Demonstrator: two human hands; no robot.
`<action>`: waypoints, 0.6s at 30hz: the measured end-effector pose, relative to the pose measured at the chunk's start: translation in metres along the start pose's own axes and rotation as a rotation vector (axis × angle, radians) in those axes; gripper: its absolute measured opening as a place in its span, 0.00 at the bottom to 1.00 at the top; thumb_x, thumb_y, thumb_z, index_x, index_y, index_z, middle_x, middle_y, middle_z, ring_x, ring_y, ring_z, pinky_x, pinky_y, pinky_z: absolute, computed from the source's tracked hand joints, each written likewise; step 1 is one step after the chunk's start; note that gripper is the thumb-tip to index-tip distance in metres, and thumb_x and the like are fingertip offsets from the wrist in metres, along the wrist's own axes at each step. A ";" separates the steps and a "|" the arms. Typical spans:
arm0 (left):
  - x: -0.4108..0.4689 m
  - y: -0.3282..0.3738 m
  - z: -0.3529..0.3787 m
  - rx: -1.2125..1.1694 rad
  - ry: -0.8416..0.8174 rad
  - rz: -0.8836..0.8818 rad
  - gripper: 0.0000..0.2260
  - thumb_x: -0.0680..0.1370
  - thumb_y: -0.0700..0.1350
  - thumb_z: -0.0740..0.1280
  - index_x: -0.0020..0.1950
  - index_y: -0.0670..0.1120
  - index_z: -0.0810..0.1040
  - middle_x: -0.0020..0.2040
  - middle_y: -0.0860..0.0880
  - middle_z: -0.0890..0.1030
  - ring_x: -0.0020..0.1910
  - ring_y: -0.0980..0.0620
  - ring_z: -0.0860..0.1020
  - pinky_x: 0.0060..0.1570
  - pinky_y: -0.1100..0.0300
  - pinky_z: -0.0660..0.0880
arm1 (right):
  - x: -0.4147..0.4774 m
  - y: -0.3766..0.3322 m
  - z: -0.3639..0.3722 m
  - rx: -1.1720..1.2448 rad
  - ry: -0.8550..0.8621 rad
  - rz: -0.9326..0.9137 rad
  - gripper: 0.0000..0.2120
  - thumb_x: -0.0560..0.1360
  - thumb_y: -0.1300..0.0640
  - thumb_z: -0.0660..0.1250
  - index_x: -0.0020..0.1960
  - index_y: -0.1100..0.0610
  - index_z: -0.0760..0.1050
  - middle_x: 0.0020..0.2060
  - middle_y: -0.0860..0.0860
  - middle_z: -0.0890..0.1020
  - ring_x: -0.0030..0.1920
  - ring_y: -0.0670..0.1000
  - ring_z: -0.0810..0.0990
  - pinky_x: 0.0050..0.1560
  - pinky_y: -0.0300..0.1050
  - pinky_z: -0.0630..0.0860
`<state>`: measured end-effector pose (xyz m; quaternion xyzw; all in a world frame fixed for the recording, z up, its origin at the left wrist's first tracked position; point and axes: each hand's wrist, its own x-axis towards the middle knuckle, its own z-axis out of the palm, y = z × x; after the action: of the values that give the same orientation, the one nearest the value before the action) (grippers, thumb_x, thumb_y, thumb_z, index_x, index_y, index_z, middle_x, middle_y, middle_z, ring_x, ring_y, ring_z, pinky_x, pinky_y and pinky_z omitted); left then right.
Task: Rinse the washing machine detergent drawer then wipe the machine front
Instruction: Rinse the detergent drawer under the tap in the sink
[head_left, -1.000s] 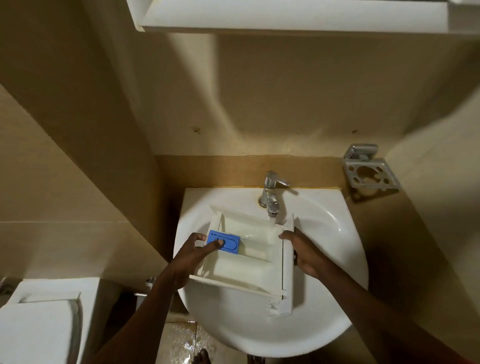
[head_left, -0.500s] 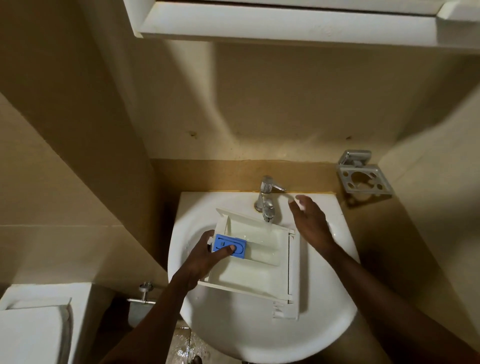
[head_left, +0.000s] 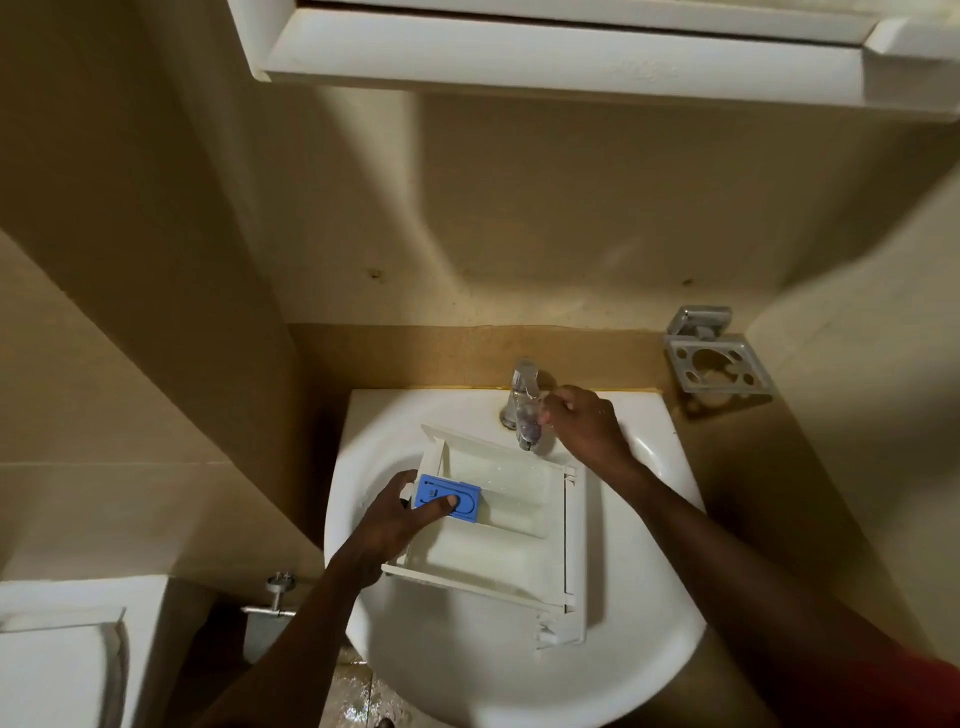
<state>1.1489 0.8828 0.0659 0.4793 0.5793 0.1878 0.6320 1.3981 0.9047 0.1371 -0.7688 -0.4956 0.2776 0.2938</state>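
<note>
The white detergent drawer (head_left: 498, 540) lies across the white sink (head_left: 467, 675), its far end under the chrome tap (head_left: 524, 405). A blue insert (head_left: 452, 499) sits in its left compartment. My left hand (head_left: 400, 514) grips the drawer's left wall, thumb pressed on the blue insert. My right hand (head_left: 582, 426) is at the tap, fingers closed around its lever on the right side. Water glistens in the drawer's far compartment; whether the tap is running I cannot tell.
A metal holder (head_left: 714, 364) is fixed to the wall right of the sink. A white toilet cistern (head_left: 62, 654) stands at the lower left, with a wall valve (head_left: 275, 597) beside it. A white cabinet (head_left: 571, 47) overhangs above. The floor below looks wet.
My right hand left the drawer's right edge and rose to the tap lever. My left hand kept its hold on the drawer. The view shifted slightly.
</note>
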 end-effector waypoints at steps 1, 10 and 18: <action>0.001 -0.003 -0.003 0.003 -0.008 -0.008 0.25 0.72 0.56 0.74 0.65 0.53 0.72 0.51 0.47 0.82 0.50 0.49 0.81 0.44 0.58 0.78 | -0.005 0.009 0.001 0.058 0.008 0.043 0.10 0.77 0.56 0.59 0.42 0.50 0.78 0.42 0.53 0.84 0.46 0.55 0.81 0.47 0.47 0.76; -0.002 -0.001 -0.029 0.020 -0.150 -0.016 0.22 0.69 0.56 0.77 0.61 0.55 0.77 0.53 0.47 0.85 0.55 0.48 0.83 0.53 0.56 0.77 | -0.048 0.038 0.019 -0.375 0.286 -0.089 0.26 0.67 0.51 0.72 0.64 0.49 0.70 0.68 0.48 0.68 0.69 0.54 0.65 0.65 0.54 0.65; -0.009 0.002 -0.025 0.011 -0.116 0.036 0.33 0.63 0.59 0.80 0.64 0.62 0.71 0.56 0.43 0.82 0.57 0.46 0.81 0.56 0.56 0.76 | -0.081 0.057 0.012 1.099 -0.348 0.557 0.19 0.70 0.49 0.70 0.58 0.55 0.80 0.55 0.59 0.83 0.56 0.61 0.81 0.63 0.59 0.73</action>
<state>1.1245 0.8864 0.0762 0.5032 0.5339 0.1678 0.6585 1.3951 0.8129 0.0989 -0.5496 -0.1028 0.6779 0.4774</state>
